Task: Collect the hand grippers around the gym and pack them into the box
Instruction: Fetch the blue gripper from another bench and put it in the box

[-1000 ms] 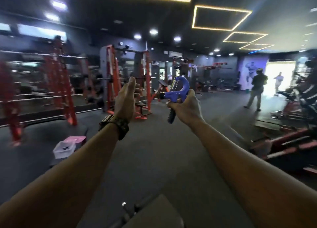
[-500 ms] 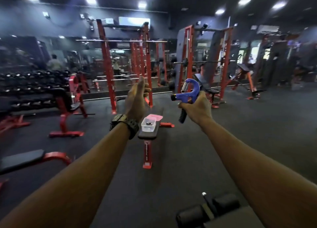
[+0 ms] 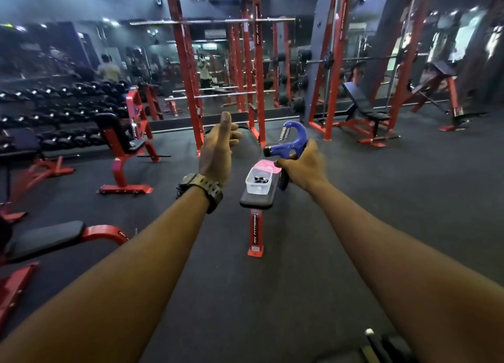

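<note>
My right hand is closed around a blue hand gripper with a steel spring and black handle ends, held out in front of me at chest height. My left hand is raised beside it, empty, with fingers loosely extended and a dark watch on the wrist. Ahead, between my hands, a clear plastic box sits on the near end of a flat bench. Dark items lie inside the box. A pink lid lies just behind the box on the bench.
A red seat bench stands to the left, a dumbbell rack behind it. Red power racks and a mirror wall are ahead. A low bench lies at the near left. Another bench's end is at the bottom right.
My view has swung left and I have moved closer to the bench with the box. Both hands keep the same pose, the right one still holding the blue gripper.
</note>
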Available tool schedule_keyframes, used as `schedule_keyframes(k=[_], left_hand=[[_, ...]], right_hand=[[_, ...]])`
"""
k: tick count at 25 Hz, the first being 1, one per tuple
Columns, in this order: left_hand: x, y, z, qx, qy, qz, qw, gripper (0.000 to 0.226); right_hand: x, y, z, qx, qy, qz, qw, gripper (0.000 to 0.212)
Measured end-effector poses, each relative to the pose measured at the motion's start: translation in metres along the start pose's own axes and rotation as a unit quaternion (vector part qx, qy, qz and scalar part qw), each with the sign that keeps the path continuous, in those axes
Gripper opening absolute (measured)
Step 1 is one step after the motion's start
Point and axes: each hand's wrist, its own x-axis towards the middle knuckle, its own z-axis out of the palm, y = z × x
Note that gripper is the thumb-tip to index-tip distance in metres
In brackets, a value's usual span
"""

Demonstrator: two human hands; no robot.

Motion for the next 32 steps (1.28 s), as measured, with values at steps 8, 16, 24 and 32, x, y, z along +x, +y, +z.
schedule_keyframes(k=[8, 16, 24, 32], left_hand=[[0.144, -0.115, 0.025, -0.010, 0.000, -0.023, 1.000, 0.065], [0.326, -0.249, 0.040, -0.012, -0.050, -0.064, 0.997, 0.065], [0.496, -0.373, 0.106, -0.019, -0.066, -0.096, 0.993, 0.058], [0.641, -0.509, 0.176, -0.041, -0.043, -0.190, 0.980, 0.054]], right_hand=[[0.149, 0.061, 0.088, -0.026, -0.001, 0.040, 0.999, 0.049], [0.304, 0.124, 0.212, -0.054, 0.008, 0.099, 0.994, 0.047], [0.474, 0.213, 0.300, -0.083, -0.012, 0.116, 0.990, 0.052], [0.636, 0.323, 0.392, -0.100, -0.075, 0.190, 0.974, 0.057]])
